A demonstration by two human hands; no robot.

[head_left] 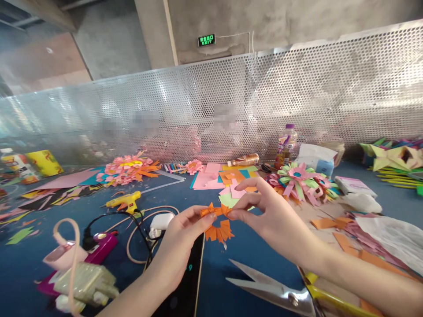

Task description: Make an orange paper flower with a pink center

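Between my two hands, above the blue table, hangs a ring of folded orange paper with pointed petals, a paper flower (220,233). My left hand (190,233) pinches its upper left side between thumb and fingers. On its upper right edge, the thumb and index finger of my right hand (261,204) are closed. Scissors (287,295) with yellow handles lie with blades apart below my right forearm. A dark phone (185,281) with a lit digit lies partly under my left hand. Left of that hand rests a yellow glue gun (125,202).
A magenta power strip (102,248) with plugs and cables occupies the left front. Pink paper flowers (124,171), coloured paper sheets (208,180) and a drink bottle (286,145) stand before the perforated metal screen (205,97). Orange paper strips (346,244) lie at right.
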